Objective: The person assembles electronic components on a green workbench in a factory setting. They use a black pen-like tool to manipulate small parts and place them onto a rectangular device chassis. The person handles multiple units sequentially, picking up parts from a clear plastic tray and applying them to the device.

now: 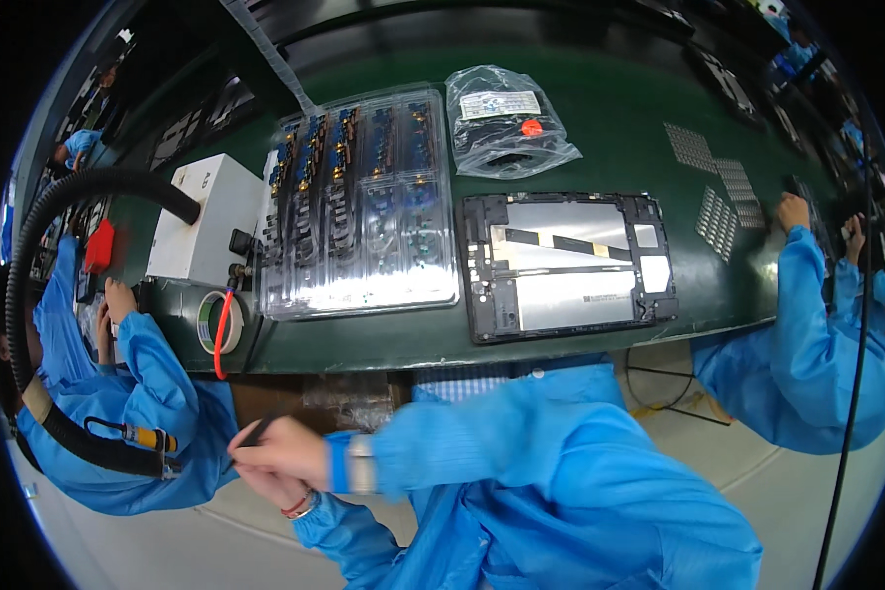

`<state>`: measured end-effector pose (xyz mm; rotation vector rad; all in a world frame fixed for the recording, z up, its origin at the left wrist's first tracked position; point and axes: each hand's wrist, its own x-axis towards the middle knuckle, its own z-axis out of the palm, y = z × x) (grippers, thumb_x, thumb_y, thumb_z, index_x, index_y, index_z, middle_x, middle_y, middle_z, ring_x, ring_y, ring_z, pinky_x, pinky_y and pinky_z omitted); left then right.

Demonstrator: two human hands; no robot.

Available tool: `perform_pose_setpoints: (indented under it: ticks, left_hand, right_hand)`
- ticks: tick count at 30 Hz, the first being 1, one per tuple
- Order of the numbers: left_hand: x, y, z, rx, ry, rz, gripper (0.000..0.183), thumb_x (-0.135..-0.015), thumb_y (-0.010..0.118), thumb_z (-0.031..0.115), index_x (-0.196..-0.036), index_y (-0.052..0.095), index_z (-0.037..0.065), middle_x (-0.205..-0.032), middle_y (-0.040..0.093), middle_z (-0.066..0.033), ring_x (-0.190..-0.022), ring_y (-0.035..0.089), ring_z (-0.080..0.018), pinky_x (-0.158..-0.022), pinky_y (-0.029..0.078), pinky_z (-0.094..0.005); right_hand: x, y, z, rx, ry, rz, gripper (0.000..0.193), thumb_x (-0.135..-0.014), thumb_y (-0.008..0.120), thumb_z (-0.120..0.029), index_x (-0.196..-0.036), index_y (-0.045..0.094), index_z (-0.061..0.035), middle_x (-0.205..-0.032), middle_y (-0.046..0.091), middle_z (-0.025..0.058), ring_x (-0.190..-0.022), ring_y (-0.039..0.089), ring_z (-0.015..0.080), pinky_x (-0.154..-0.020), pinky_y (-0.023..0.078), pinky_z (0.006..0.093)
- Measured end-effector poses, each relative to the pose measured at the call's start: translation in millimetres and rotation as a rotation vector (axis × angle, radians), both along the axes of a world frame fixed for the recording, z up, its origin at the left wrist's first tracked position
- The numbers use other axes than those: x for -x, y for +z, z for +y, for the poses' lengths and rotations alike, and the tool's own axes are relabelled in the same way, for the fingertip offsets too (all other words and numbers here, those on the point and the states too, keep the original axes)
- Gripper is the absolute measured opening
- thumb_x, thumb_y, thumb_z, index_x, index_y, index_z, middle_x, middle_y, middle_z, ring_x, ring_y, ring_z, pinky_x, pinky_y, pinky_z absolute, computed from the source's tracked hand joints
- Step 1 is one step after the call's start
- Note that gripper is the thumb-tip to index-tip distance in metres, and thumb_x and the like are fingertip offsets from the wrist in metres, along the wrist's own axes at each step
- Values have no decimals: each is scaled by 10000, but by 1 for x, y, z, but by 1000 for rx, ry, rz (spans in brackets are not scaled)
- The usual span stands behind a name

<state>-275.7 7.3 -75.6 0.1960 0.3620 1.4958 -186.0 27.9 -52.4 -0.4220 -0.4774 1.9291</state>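
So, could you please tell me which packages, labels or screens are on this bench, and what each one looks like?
Clear plastic bag: far side of the green bench, crumpled, with a white rectangular label and a round red sticker.
Clear plastic tray: left of centre, rectangular, rows of small blue and gold parts.
Open tablet frame: near edge, right of the tray, black rim, silver inside, small white label.
White box: left of the tray.

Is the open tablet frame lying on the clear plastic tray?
No, the open tablet frame lies directly on the green table, to the right of the clear plastic tray and apart from it.
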Motion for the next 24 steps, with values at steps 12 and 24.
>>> perform_pose_setpoints:
  ticks: [12, 24]
  left_hand:
    - [-226, 100, 54, -774, -224, 1348, 71, -816, 462, 39, -854, 504, -3, -720, 475, -37, -697, 470, -100, -636, 387, -228]
    - [-343, 62, 97, -1181, -109, 1793, 192, -715, 601, 60, -907, 600, 50, -877, 584, -92, -840, 549, -285, -739, 443, -371]
  right_hand:
    - [-411, 84, -22, -443, -846, -1272, 138, -788, 574, -6, -921, 594, 26, -869, 605, 92, -790, 576, 137, -725, 452, 227]
    - [-429, 46, 1, -340, -526, -1494, 150, -760, 592, -48, -897, 618, 6, -824, 604, 83, -709, 569, 131, -644, 458, 242]
